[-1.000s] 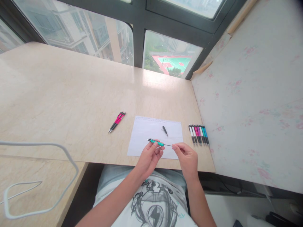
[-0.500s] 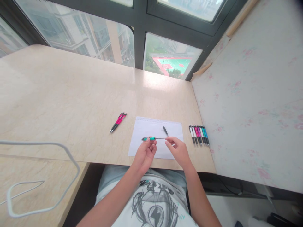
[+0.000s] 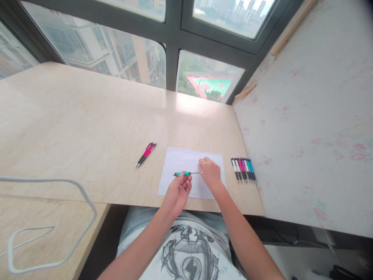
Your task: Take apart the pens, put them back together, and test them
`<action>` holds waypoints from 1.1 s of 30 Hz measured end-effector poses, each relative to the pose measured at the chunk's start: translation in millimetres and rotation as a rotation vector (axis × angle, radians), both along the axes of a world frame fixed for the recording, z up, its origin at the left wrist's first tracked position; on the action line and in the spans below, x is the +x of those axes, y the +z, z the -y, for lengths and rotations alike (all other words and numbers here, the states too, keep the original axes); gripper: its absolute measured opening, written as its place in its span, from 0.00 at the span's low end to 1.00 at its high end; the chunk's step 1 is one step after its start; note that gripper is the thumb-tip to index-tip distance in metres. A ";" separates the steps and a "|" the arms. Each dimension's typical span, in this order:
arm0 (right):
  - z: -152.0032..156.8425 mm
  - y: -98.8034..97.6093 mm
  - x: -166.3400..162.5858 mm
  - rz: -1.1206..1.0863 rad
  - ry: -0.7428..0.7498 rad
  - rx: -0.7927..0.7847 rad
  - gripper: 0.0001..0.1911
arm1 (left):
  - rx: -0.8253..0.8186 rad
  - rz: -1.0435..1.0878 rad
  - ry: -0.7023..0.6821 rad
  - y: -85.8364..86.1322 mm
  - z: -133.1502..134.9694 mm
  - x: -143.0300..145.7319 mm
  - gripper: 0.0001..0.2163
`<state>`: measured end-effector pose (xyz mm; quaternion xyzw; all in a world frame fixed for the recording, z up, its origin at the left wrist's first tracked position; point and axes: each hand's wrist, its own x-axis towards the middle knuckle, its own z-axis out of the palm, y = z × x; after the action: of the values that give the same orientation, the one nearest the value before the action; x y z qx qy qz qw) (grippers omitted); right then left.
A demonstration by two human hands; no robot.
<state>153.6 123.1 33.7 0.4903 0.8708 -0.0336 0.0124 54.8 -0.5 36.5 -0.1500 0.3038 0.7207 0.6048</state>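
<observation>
My left hand (image 3: 177, 190) pinches a teal pen barrel (image 3: 182, 174) just above a white sheet of paper (image 3: 180, 161). A thin refill (image 3: 196, 173) sticks out of the barrel to the right. My right hand (image 3: 210, 172) rests on the paper beside the refill's end, with its fingers bunched together and pointing down at the sheet. Under those fingertips, out of sight, is the small black pen tip.
Two pink pens (image 3: 146, 154) lie left of the paper on the beige table (image 3: 87, 124). A row of several pens (image 3: 243, 168) lies to its right, near a flowered wall panel (image 3: 305, 116). A white wire frame (image 3: 49, 221) sits at the lower left. Windows run along the far edge.
My right hand let go of the refill end, moved up the paper and closed over the black tip, which no longer shows. My left hand with the teal barrel stayed almost still.
</observation>
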 end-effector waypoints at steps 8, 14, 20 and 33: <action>2.2 -11.4 3.8 -0.184 0.003 0.017 0.11 | -0.010 -0.005 -0.012 -0.3 -0.3 2.1 0.03; 14.6 -7.5 25.9 -0.856 -0.114 -0.231 0.09 | -0.002 -0.031 -0.008 -3.2 -0.2 0.2 0.02; 33.1 6.0 44.5 -1.307 -0.351 -0.633 0.15 | -0.015 -0.045 -0.022 -2.6 -1.2 0.9 0.02; 55.2 20.3 48.9 -1.485 -0.409 -0.577 0.11 | -0.006 -0.076 -0.054 -4.6 -1.3 4.4 0.03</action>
<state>202.4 67.9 54.0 0.4671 0.5028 -0.5732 -0.4477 59.2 0.7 31.9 -0.1161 0.3324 0.7084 0.6117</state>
